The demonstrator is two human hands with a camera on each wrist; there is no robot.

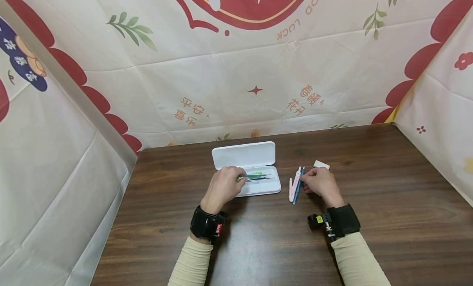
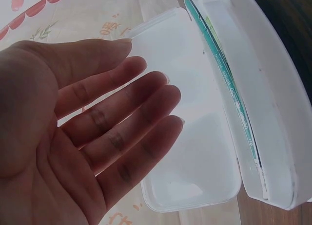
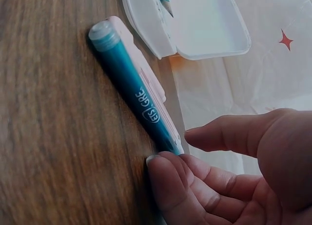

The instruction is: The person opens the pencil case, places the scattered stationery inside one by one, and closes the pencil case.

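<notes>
A white pencil case (image 1: pixel 258 189) lies with its lid (image 1: pixel 244 154) raised; inside are a green pencil (image 2: pixel 222 64) and other slim items. My left hand (image 1: pixel 226 182) is over the case's left end. In the left wrist view its fingers are spread loosely, holding nothing. To the right of the case, a blue pen (image 3: pixel 129 86) lies alongside a pink drawing compass (image 1: pixel 295 185). My right hand (image 1: pixel 320 182) is at the pen's far end, fingertips by it. The thumb stays apart from the pen in the right wrist view.
A white eraser (image 1: pixel 321 164) lies just behind my right hand. The brown wooden table (image 1: pixel 266 241) ends at a printed cloth (image 1: pixel 229 84) at the back, with more cloth at both sides.
</notes>
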